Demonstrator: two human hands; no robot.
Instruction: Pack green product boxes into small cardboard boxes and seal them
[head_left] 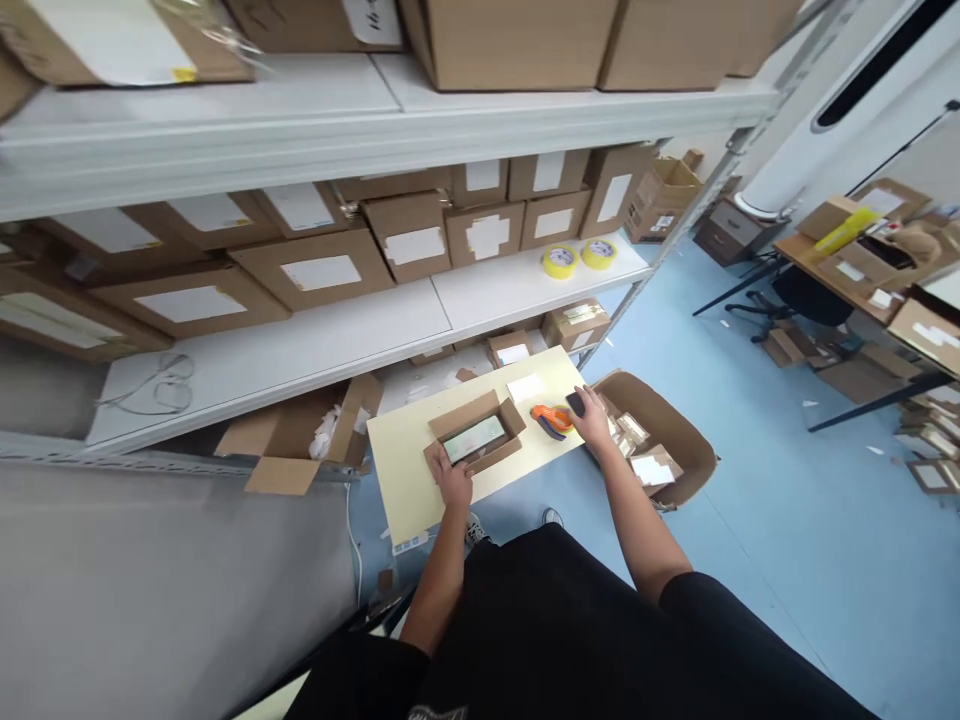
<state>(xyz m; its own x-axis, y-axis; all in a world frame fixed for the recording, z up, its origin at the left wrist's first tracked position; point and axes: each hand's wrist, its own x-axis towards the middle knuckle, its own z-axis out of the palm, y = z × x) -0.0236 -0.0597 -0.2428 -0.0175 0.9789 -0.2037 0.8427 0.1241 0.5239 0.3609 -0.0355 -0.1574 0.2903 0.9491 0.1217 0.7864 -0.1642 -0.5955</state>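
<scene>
Currently | left hand (454, 484) touching open carton (499, 455) at near-left corner, grip unclear | right hand (592, 418) gripping dark object (575, 404) at fingertips

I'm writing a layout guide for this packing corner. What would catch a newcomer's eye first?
Probably what looks like an orange tape dispenser on the pale yellow table, beside the right hand. Next, the open cardboard box under the left hand, and two yellow tape rolls near the middle shelf's right end.

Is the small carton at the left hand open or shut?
Open: the carton has its flaps spread apart, leaving a pale green item visible inside.
</scene>
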